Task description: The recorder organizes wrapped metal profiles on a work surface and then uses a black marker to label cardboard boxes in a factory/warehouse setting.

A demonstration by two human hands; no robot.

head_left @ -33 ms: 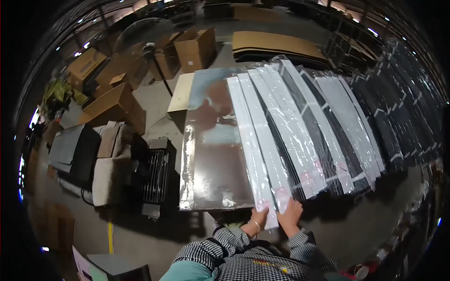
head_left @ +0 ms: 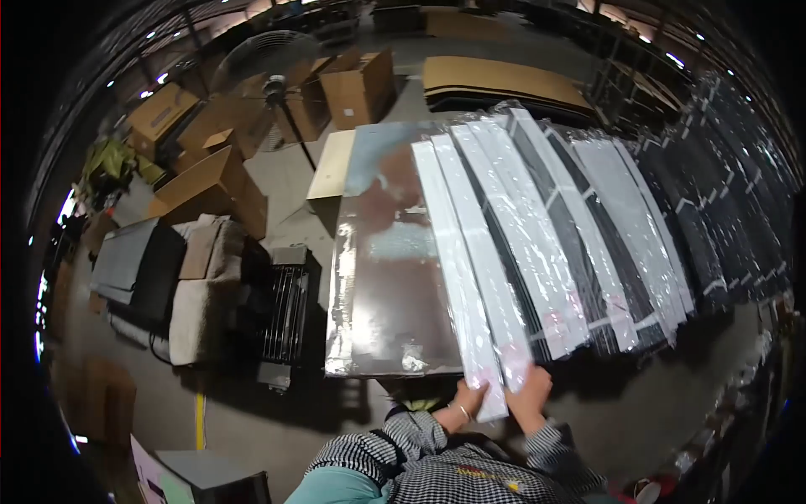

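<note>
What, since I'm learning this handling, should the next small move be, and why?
Probably firm up both grips before lifting: the left hand and right hand hold the two leftmost white strips only at their near ends, which jut past the near edge of the brown surface.

A head-worn fisheye looks down and ahead over the nearby hands [head_left: 529, 398] and tabletop [head_left: 390, 315].

White strips [head_left: 473, 336] hide part of both hands [head_left: 530, 395], and the lower edge crops a grey-topped box [head_left: 201, 472].
</note>
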